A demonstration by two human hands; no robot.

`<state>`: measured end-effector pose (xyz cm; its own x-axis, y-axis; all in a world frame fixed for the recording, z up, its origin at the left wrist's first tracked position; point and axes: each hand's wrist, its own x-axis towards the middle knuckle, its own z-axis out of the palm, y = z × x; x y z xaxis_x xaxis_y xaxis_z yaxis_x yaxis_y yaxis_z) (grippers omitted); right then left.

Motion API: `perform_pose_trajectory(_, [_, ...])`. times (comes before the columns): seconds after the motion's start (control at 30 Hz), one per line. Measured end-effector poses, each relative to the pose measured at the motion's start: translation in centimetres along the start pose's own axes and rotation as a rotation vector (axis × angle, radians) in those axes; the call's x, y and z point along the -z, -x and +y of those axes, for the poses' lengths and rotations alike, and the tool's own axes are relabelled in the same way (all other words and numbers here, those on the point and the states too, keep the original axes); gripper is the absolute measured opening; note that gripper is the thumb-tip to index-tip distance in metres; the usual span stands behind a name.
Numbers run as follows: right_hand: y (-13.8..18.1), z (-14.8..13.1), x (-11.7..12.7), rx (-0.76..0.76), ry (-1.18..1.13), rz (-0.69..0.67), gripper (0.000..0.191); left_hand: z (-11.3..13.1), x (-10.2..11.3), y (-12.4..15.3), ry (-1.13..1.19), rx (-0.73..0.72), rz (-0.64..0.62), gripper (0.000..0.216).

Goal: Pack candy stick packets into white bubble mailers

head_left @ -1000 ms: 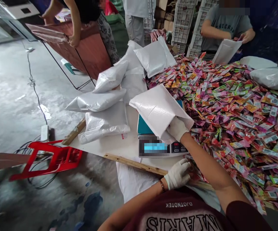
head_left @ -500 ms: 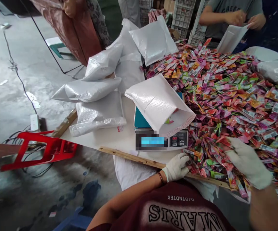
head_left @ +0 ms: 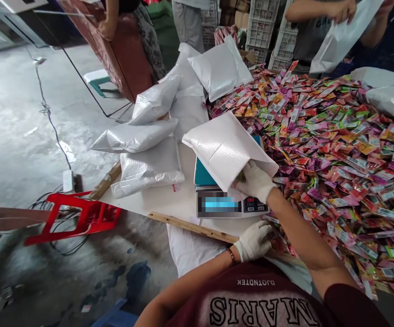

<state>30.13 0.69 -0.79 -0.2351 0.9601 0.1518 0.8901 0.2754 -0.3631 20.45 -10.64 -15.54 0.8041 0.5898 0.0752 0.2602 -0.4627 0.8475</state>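
Observation:
My right hand (head_left: 256, 181), in a white glove, reaches into the mouth of a white bubble mailer (head_left: 217, 141). Its fingertips are partly hidden inside, with bits of small snack packets showing between thumb and fingers. The mailer lies tilted across a digital scale (head_left: 200, 175) with a teal platform, its opening toward me. My left hand (head_left: 254, 240), gloved too, rests at the table's front edge with curled fingers by the packets; what is under them is hidden. A large heap of colourful snack packets (head_left: 329, 150) spreads over the right side.
Several filled white mailers (head_left: 151, 161) are piled left of the scale. A wooden strip (head_left: 190, 226) edges the table. A red plastic stool (head_left: 77, 213) and cables are on the floor at left. Across the heap, a co-worker's hand (head_left: 342, 11) holds another white mailer (head_left: 343, 38).
My right hand has moved left from the packet heap into the mailer's mouth. My left hand stays at the table edge. The co-worker's mailer has been raised. The view has shifted slightly.

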Motion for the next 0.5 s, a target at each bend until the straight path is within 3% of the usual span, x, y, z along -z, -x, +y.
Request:
perform_pose_trajectory(0.1, [-1.9,-0.7,-1.2,-0.022,-0.033,0.005,0.035,0.2,0.3,0.0,0.036,0.005,0.01,0.021])
perform_pose_trajectory(0.23, [-1.0,0.1,-1.1,-0.061,-0.056,0.003,0.036,0.0,0.2,-0.1,0.06,0.007,0.014,0.021])
perform_pose_trajectory(0.37, [3.4,2.0,1.0,-0.117,-0.071,-0.019,0.035,-0.5,-0.1,-0.1,0.062,0.007,0.017,0.02])
perform_pose_trajectory(0.5, [10.6,5.2,5.3,-0.193,-0.071,-0.059,0.031,-0.6,-0.2,-0.1,0.065,-0.002,0.022,0.016])
